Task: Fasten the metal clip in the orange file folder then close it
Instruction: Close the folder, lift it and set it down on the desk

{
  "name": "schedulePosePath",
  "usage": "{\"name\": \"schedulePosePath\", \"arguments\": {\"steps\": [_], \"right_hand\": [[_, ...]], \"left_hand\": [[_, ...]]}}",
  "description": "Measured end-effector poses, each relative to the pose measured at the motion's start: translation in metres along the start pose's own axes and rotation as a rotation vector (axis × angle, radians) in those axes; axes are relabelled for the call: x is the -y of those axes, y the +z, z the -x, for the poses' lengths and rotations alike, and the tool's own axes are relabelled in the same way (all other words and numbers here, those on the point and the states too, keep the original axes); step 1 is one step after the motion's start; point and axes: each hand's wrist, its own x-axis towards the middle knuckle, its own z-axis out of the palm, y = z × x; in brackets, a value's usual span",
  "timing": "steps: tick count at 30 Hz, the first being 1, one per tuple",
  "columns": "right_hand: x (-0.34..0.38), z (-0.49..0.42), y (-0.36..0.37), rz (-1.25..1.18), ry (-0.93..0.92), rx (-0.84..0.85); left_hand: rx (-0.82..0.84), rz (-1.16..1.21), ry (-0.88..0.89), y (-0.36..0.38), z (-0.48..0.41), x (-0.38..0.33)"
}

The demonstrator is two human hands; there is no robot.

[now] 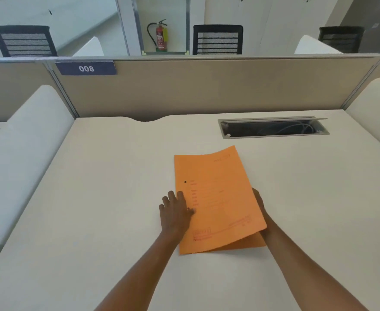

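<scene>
Mid-desk, slightly right of centre: orange file folder [216, 198] lies on the white desk [95, 198], spine edge to the left, front cover on top.

- Left hand [175, 212]: flat and open, fingers spread, pressing on the spine edge beside the two punched holes. Pinning, not gripping.
- Right hand [260, 212]: mostly hidden under the cover's right edge. Cover is raised off the back leaf at the near right corner, so the hand seems to be between the two leaves. Can't tell whether fingers pinch the cover or just support it.
- Metal clip: not visible; cover hides the inside. Can't tell if it is fastened.

Step, my read: cover is either on its way up to reach the clip or on its way down to close. One frame doesn't settle it.

Next move needs: left hand holding the spine so the folder doesn't slide, right hand swinging the cover about that edge. Thin card, so a corner-only lift may bend it.

Elsewhere: cable tray [273, 127] at the far right, well apart.
</scene>
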Motion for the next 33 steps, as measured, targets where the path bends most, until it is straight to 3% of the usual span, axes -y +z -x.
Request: {"name": "schedulePosePath", "arguments": {"steps": [5, 10, 14, 20, 23, 29, 33], "right_hand": [[0.015, 0.001, -0.028, -0.152, 0.071, -0.082], [0.013, -0.008, -0.019, 0.655, 0.012, -0.141], [0.01, -0.006, -0.001, 0.88, 0.023, -0.133], [0.012, -0.007, -0.001, 0.72, 0.027, -0.262], [0.015, -0.005, -0.006, 0.428, 0.045, -0.241], [0.032, 0.002, -0.019, -0.055, 0.017, -0.187], [0.051, 0.008, -0.021, -0.149, -0.085, -0.115]], "left_hand": [[0.022, 0.033, -0.007, -0.001, -0.007, -0.005], [0.127, 0.342, -0.139, -0.005, -0.019, 0.0], [0.113, 0.799, -0.285, -0.01, -0.029, 0.019], [0.131, 1.188, -0.263, -0.013, -0.023, 0.037], [0.112, 1.32, -0.231, -0.018, -0.017, 0.038], [0.049, 1.436, -0.16, -0.038, -0.008, 0.053], [-0.01, 1.468, -0.115, -0.054, -0.006, 0.059]]}}
